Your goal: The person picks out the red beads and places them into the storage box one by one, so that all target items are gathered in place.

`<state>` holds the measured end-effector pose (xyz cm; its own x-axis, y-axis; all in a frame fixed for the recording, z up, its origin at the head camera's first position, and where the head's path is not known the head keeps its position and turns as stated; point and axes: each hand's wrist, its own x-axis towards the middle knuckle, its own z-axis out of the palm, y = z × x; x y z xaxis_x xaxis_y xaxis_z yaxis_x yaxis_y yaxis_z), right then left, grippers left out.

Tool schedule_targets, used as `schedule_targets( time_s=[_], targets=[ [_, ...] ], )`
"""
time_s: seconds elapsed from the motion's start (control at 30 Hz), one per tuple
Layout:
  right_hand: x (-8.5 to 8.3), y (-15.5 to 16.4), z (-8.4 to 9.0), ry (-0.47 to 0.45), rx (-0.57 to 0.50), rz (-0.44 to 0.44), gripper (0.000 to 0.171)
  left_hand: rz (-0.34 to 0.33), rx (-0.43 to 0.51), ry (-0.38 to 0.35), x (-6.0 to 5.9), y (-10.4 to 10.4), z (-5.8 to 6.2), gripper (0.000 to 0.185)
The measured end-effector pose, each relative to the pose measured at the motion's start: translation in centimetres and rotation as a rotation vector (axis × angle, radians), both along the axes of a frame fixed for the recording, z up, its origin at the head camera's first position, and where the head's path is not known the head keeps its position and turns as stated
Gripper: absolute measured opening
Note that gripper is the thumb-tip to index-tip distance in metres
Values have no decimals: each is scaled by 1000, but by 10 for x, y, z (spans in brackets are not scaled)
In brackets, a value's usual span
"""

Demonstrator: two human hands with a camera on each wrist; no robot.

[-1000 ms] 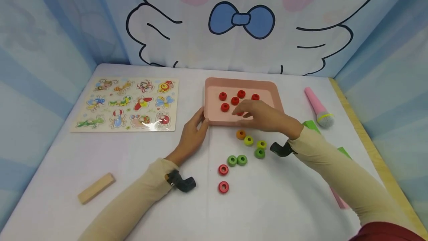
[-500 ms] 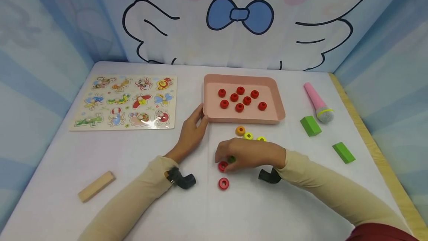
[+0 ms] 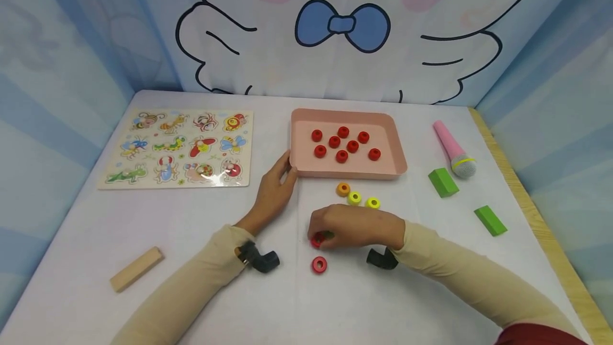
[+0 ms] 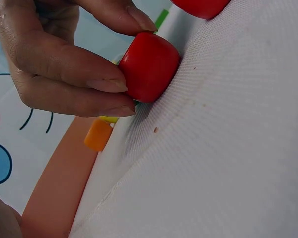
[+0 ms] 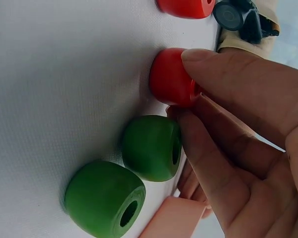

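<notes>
My right hand [image 3: 356, 225] pinches a red bead [image 5: 170, 77] between thumb and fingertips, low over the white cloth. The bead is glossy and rounded, with a hole through it. Beside it two green beads [image 5: 151, 148] stand on the cloth, mostly hidden by the hand in the head view. A second red bead [image 3: 319, 265] lies nearer the front. My left hand [image 3: 270, 193] rests with extended fingers against the front left corner of the pink tray [image 3: 342, 175], in which several red beads [image 3: 341, 156] are spread out.
An orange bead [image 3: 342, 189] and two yellow beads [image 3: 354, 198] lie just in front of the tray. Left stands an insect puzzle board [image 3: 177, 148], with a wooden block [image 3: 137, 269] below it. To the right are a pink microphone [image 3: 454, 150] and two green blocks [image 3: 443, 182].
My right hand has come from over the tray toward the front left and its fingertips have closed on a red bead on the cloth. The left hand has stayed at the tray corner.
</notes>
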<state>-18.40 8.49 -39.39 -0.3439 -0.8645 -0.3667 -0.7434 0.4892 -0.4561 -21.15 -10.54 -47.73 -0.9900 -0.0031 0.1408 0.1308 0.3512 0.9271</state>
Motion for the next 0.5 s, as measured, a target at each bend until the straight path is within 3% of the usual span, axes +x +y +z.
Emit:
schedule_targets(
  time_s=[0.3,0.5],
  targets=[
    [0,-1,2,35,8,9,23,1,-1,-9,0,-1,-1,56],
    [-8,5,19,39,-66,-61,24,-3,8,1,1,0,-2,56]
  ],
)
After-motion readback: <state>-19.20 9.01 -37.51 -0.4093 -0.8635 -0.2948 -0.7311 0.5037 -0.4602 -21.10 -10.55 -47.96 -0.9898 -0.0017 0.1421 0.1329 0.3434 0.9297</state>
